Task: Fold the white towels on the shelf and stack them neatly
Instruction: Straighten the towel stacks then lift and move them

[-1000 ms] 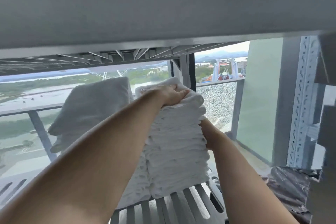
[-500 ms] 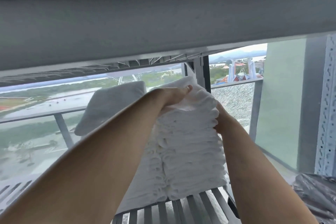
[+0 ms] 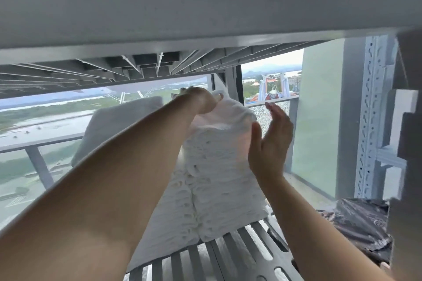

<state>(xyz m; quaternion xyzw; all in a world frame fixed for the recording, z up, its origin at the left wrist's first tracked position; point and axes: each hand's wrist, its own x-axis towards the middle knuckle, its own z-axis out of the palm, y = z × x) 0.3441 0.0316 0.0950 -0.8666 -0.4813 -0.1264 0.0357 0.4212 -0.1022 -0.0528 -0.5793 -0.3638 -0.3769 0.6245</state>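
On the left edge of my feed, a window (image 3: 45,121) looks out over water and green flats. In front of it a second pile of white towels (image 3: 118,125) stands tilted at the back of the slatted shelf (image 3: 239,251). The person's left forearm crosses the view up to the left hand (image 3: 202,100), which sits on top of the stack of white towels (image 3: 219,178) — fingers bent down over the top layer and gripping it, as far as I can make out. The stack stands tall at the middle of the shelf, folded edges toward me, its top close under the grey upper shelf (image 3: 205,7). Just beside the stack's right flank is the right hand (image 3: 271,141), fingers straight and together, palm turned to the towels, holding nothing. Its thumb lies at the stack's edge, and I cannot tell whether it touches. Further right stand a pale green panel (image 3: 319,121) and a perforated grey upright (image 3: 370,121) — below them, a crumpled dark plastic bag (image 3: 360,219) lies past the shelf's right end.
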